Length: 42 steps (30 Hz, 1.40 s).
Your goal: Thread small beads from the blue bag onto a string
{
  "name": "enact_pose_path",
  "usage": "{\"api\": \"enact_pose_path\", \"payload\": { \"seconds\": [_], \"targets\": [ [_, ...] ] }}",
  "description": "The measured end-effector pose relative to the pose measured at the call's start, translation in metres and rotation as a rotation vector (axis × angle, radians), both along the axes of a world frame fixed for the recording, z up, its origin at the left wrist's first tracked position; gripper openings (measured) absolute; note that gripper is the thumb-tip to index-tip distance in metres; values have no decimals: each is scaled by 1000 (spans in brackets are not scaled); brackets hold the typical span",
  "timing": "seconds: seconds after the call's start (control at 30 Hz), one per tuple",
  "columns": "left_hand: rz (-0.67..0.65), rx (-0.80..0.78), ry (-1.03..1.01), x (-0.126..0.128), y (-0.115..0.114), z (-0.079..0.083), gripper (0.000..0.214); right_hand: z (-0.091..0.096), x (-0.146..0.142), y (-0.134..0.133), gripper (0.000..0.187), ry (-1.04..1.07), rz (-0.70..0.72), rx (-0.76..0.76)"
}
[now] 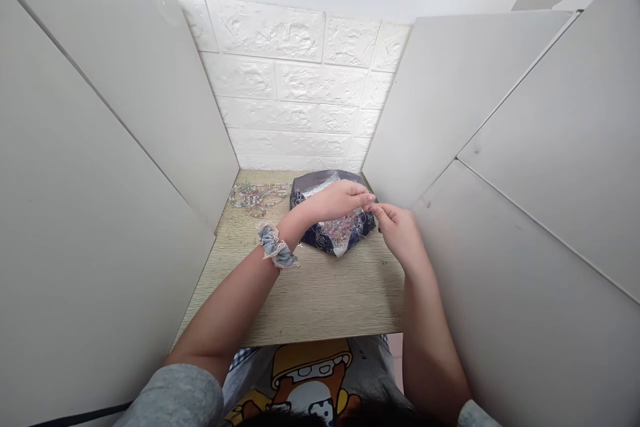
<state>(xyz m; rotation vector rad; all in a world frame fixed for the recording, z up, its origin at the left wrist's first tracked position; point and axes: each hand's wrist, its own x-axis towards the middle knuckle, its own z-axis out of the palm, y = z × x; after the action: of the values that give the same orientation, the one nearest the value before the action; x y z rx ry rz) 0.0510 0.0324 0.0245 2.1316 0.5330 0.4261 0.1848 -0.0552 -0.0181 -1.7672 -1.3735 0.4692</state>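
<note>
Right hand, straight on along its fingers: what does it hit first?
Likely the fingertips of the left hand, nearly touching; beyond, the dark blue patterned bead pouch. Depth unclear.

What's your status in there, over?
Left hand, right hand: fingers meet, pinched, over bag. Pinched item too small to tell. Bead strands left, apart.

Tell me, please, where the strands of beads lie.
In the head view, the strands of beads lie far left on the table, just left of the dark patterned bag.

The bag (333,213) lies on the table (320,300), beaded strings (255,197) to its left.
</note>
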Motion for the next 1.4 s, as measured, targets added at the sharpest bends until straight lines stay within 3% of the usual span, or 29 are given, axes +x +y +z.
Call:
{"api": "enact_pose_path", "payload": {
  "seconds": [0.17,0.3,0.4,0.57,0.73,0.87,1.07,1.4],
  "targets": [
    [132,-91,-144,-4,-4,10,30,15,-6,3,36,67,5,103],
    [172,-136,-214,-8,-3,14,30,17,-9,4,32,14,60,90],
    [181,-159,-237,-9,-2,16,30,3,-8,5,27,-154,20,22],
    [193,-205,-266,-13,2,19,29,-37,-6,4,29,-359,-181,-307],
    [243,-295,-301,-16,5,20,29,-52,-8,3,48,-406,-90,-475],
    [259,-391,-407,-20,7,23,29,-49,-11,5,42,-278,17,-416],
    [290,-507,-525,-27,8,30,30,-60,-14,19,34,111,65,-159],
    [282,-532,-556,-27,8,31,29,-76,-5,28,27,419,-49,-92]
  ]
}}
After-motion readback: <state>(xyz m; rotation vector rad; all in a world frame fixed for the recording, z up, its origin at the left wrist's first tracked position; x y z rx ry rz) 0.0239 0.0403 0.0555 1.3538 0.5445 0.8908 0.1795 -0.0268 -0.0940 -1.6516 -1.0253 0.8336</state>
